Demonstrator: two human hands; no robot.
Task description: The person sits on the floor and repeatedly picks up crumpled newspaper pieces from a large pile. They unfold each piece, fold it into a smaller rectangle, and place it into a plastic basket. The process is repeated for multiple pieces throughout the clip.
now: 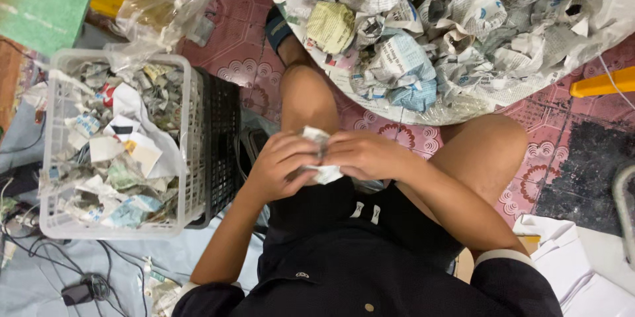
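At the frame's centre, the left hand (281, 163) and right hand (366, 155) curl closed around a newspaper-wrapped bundle (322, 156), possibly something breakable, which could slip free if the paper tears.

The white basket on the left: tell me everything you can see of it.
The white basket is a rectangular plastic crate with slotted, lattice-like walls and a thick rim. It stands upright on the floor to the left of the person's legs, filled nearly to the rim with crumpled newspaper scraps and torn white paper. A black crate sits pressed against its right side, and clear plastic wrap drapes over its far edge. Neither hand touches it.
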